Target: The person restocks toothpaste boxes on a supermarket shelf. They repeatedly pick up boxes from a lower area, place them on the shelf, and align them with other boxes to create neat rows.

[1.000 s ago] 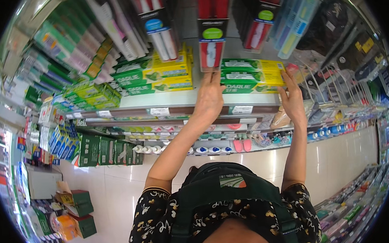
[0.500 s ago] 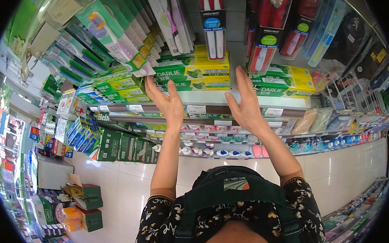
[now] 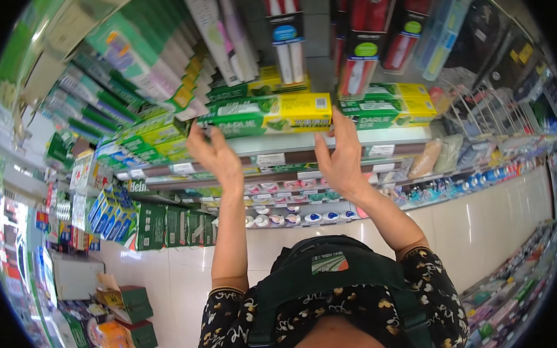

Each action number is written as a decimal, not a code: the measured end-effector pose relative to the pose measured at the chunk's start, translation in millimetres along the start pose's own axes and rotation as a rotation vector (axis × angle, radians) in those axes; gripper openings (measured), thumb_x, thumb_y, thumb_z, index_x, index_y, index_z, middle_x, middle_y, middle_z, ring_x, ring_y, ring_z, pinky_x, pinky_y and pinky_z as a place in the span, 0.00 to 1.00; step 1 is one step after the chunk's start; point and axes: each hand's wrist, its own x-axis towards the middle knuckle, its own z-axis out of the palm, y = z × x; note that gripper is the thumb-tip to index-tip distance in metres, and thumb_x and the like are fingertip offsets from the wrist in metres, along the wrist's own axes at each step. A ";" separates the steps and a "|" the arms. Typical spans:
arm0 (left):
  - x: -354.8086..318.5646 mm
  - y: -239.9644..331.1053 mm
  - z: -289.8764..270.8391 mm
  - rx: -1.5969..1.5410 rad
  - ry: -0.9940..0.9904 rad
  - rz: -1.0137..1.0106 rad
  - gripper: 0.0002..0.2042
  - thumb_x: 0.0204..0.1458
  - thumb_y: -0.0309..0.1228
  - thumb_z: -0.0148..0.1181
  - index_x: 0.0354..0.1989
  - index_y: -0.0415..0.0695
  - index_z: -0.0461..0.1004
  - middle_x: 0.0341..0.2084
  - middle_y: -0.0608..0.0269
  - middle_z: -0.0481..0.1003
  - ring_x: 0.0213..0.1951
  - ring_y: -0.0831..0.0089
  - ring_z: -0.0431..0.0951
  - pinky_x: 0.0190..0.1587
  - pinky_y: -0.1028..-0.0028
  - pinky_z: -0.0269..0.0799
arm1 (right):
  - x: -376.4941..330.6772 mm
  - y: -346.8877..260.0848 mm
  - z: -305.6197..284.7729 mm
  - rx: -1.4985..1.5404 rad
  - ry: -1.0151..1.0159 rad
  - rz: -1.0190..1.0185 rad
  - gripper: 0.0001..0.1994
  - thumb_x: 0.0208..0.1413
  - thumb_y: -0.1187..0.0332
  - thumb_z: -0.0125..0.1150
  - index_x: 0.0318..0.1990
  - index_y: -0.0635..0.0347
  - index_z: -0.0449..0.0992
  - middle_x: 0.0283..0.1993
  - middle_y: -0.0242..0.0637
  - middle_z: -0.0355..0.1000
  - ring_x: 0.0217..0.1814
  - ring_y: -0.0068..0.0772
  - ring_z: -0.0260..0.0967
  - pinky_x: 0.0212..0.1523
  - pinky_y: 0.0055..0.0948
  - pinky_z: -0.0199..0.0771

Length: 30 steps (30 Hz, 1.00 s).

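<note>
A green and yellow toothpaste box lies lengthwise at the front of the shelf, its top and front faces showing. My left hand closes on the box's left end, thumb at the front. At the right end, my right hand presses its fingers against the box's side, so the box sits between both hands. Behind it, more toothpaste boxes show in part under the hanging toothbrushes. Similar boxes stand to the left and a short stack of toothpaste boxes to the right.
Packaged toothbrushes hang just above the boxes, with red-backed toothbrush packs on the right. Price tags line the shelf edge. Lower shelves hold bottles. Green cartons stand at left; opened boxes rest on the floor.
My hands have closed in on the two ends of the toothpaste box. It now sits further forward, with more of its top showing. The view has shifted slightly.
</note>
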 end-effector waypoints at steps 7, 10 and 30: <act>-81.0 62.5 -36.1 -0.383 -0.337 0.084 0.21 0.62 0.25 0.51 0.64 0.35 0.63 0.50 0.59 0.71 0.49 0.74 0.70 0.55 0.74 0.64 | -44.3 19.4 -84.3 -0.157 0.181 0.091 0.24 0.56 0.77 0.58 0.60 0.73 0.64 0.47 0.46 0.71 0.42 0.36 0.67 0.43 0.32 0.69; -106.0 80.3 -18.7 -0.339 -0.542 0.143 0.20 0.61 0.26 0.53 0.61 0.34 0.66 0.51 0.49 0.72 0.51 0.64 0.73 0.53 0.69 0.68 | -50.2 52.5 -129.3 -0.245 0.326 0.141 0.19 0.61 0.74 0.57 0.58 0.71 0.69 0.46 0.39 0.74 0.40 0.25 0.67 0.43 0.26 0.69; -125.1 90.0 70.7 -0.183 -0.564 0.176 0.16 0.51 0.22 0.63 0.49 0.35 0.73 0.41 0.44 0.77 0.43 0.50 0.79 0.46 0.62 0.73 | -32.9 140.0 -177.4 -0.229 0.213 0.428 0.16 0.61 0.67 0.60 0.51 0.73 0.73 0.41 0.48 0.75 0.44 0.35 0.70 0.49 0.33 0.69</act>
